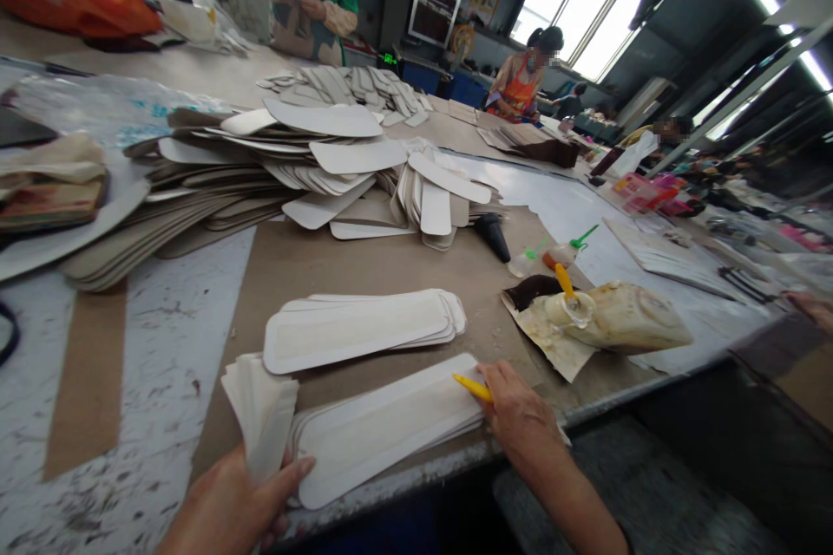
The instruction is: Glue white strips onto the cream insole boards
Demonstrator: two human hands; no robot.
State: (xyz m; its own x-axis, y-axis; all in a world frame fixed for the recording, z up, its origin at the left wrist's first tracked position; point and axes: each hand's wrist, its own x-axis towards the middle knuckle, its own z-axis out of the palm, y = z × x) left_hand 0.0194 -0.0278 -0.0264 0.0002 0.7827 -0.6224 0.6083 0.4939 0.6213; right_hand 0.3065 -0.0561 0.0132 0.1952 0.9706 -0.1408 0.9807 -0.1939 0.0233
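Note:
My left hand (238, 490) is closed round a fanned bundle of thin white strips (264, 403). Its thumb touches the near left end of a long white rounded panel (390, 429), the top one of a small stack along the table edge. At the panel's far right end, my right hand (521, 412) grips a slim yellow stick-like tool (473, 388), its tip pointing left over the panel. Just beyond lies a second stack of white panels (355, 334), a paler band down the middle of the top one.
Large heaps of white and grey cut panels (234, 173) fill the far left. To the right lies a stained plastic bottle (641, 316) with a yellow-handled tool (564, 280) at its opening. A black cone (493, 237) and small green-tipped bottles (565, 251) stand behind. Co-workers (521, 82) are farther back.

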